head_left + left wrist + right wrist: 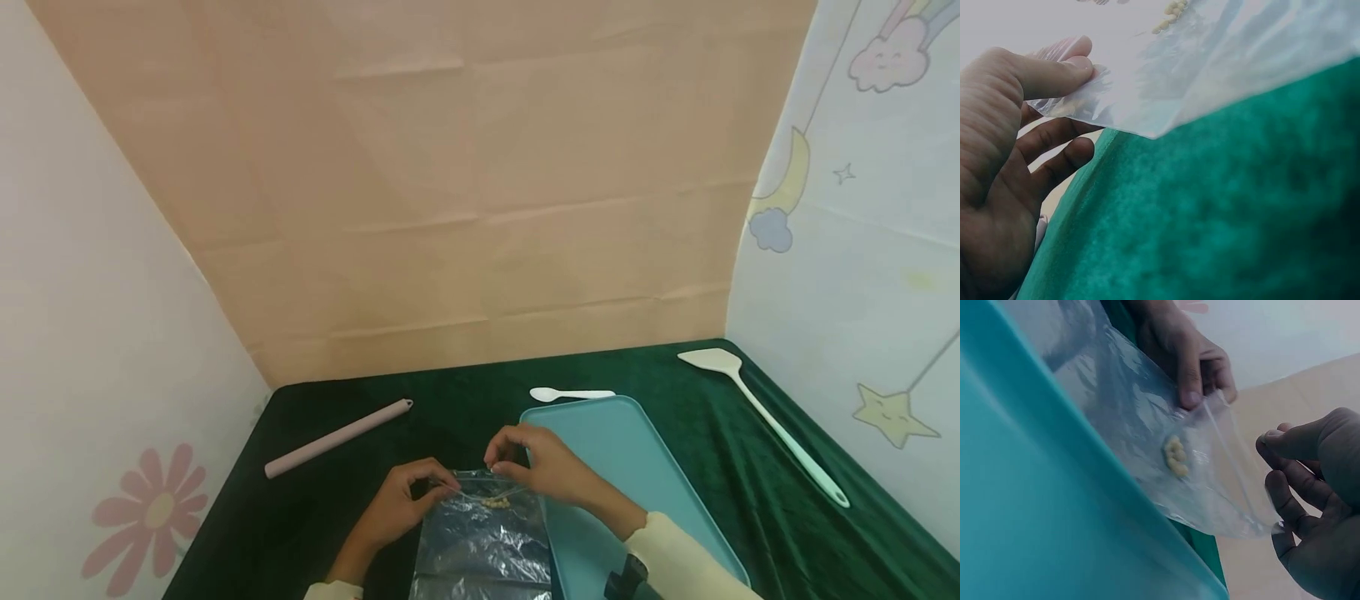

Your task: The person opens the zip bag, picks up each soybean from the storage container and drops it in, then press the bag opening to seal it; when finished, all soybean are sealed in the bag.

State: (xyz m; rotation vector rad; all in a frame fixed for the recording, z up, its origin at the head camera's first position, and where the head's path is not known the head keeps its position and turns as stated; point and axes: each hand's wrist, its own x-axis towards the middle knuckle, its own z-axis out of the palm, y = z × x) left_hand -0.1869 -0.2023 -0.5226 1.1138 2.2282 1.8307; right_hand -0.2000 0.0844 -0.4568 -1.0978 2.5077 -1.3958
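Beside a blue tray (611,458), the left hand (401,504) is pinching a clear bag (480,546) by its mouth; the right hand (555,468) is touching thumb to fingertip, any hold unclear. Likely light, limp, slippery, it's probably needing both corners held.

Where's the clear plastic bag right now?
In the head view, the clear plastic bag is at bottom centre, its far end pinched by the left hand, with the blue tray along its right side.
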